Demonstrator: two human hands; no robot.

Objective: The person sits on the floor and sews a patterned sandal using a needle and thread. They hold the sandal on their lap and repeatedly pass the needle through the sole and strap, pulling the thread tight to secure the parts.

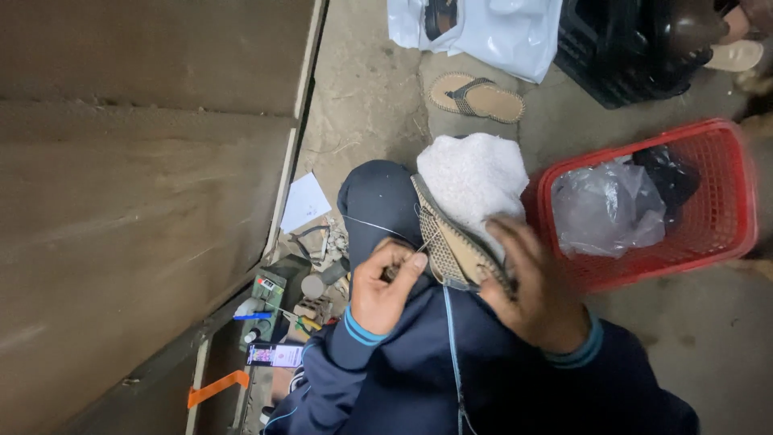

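Observation:
A tan woven sandal sole [448, 242] with a dark rim rests tilted on my lap over a white fluffy cloth [473, 179]. My right hand [533, 283] grips the sole's near end from the right. My left hand [386, 282] is closed on a small awl or needle tool, its tip at the sole's left edge. A thin pale thread [374, 226] runs from the sole leftward across my knee, and a blue cord [451, 338] hangs down from under the sole.
A red plastic basket [729, 201] with a clear bag and dark items stands at right. A matching sandal [475, 97] lies on the concrete floor ahead, near a white plastic bag [491, 28] and a black crate [620, 56]. Small tools and a phone [275, 354] lie left, beside wooden boards [137, 201].

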